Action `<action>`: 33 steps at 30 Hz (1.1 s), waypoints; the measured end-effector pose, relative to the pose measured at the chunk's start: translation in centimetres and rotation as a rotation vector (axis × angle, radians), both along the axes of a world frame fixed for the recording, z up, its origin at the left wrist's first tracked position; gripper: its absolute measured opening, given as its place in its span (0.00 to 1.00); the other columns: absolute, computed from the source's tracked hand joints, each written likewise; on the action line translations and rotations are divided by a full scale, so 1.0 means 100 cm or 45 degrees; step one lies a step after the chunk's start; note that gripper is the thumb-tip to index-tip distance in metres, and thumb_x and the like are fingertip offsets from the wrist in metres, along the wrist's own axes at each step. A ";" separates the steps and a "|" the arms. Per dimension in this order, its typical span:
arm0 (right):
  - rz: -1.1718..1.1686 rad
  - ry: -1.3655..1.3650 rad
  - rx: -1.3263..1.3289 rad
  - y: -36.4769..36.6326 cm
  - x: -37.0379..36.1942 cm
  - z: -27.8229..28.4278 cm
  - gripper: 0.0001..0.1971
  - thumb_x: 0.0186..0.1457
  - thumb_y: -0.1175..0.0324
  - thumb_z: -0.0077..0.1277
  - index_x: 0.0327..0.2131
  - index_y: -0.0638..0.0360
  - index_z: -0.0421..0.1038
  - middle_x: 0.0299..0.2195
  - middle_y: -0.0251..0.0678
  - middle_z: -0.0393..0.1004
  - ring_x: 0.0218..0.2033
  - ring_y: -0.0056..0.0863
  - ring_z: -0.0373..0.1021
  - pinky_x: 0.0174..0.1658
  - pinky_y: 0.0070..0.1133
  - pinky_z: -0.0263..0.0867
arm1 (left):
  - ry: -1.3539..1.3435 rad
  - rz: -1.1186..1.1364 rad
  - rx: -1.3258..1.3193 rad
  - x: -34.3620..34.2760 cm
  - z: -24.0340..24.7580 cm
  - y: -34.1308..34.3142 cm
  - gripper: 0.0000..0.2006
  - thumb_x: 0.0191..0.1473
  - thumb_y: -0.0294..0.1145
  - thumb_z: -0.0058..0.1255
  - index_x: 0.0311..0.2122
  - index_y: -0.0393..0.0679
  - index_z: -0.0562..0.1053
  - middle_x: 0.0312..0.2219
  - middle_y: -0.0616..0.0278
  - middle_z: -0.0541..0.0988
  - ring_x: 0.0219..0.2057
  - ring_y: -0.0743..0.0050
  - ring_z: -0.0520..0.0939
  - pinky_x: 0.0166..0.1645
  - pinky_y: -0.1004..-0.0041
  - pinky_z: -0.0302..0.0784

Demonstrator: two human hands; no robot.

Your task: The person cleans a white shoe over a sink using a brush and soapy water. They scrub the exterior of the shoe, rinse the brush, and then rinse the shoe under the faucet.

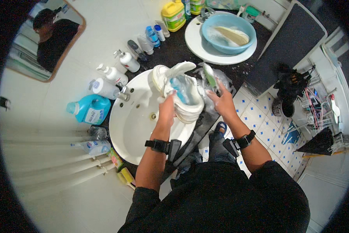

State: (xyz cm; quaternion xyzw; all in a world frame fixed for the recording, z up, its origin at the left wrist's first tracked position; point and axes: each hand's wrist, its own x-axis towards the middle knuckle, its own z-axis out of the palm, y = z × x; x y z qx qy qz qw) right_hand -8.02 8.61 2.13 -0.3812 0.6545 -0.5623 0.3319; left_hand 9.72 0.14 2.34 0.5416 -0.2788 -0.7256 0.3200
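My left hand grips a white shoe over the right side of the near white sink. The shoe's tongue stands up, and its opening shows a blue lining with wet, foamy patches. In my right hand is a scrub brush with a green and white body, held just right of the shoe and apart from it. Suds lie on the dark counter beneath the brush. The brush's bristles cannot be made out clearly.
A light-blue basin sits in the far sink, holding soapy water and a pale shoe-sole-shaped piece. Pump bottles and a blue detergent jug line the wall. A dark panel stands at the right.
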 end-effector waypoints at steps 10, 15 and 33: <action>0.310 -0.327 0.055 0.009 0.054 0.101 0.18 0.46 0.74 0.54 0.43 0.67 0.65 0.34 0.35 0.71 0.33 0.18 0.67 0.38 0.19 0.65 | -0.004 -0.095 -0.340 0.056 0.072 0.066 0.24 0.52 0.40 0.48 0.53 0.44 0.61 0.43 0.58 0.71 0.41 0.67 0.74 0.44 0.63 0.71; 0.368 -0.201 -0.098 0.060 0.070 0.164 0.25 0.41 0.71 0.60 0.45 0.64 0.65 0.36 0.35 0.71 0.36 0.20 0.66 0.43 0.20 0.63 | 0.013 -0.059 -0.566 0.095 0.090 0.111 0.20 0.48 0.34 0.51 0.47 0.42 0.64 0.38 0.58 0.71 0.37 0.68 0.75 0.41 0.68 0.72; 0.237 -0.081 -0.139 0.115 0.103 0.215 0.35 0.37 0.73 0.60 0.51 0.67 0.57 0.42 0.36 0.68 0.41 0.22 0.65 0.48 0.21 0.60 | 0.692 0.135 -0.001 0.126 0.128 0.125 0.16 0.52 0.36 0.44 0.45 0.40 0.66 0.36 0.57 0.74 0.35 0.64 0.76 0.40 0.66 0.74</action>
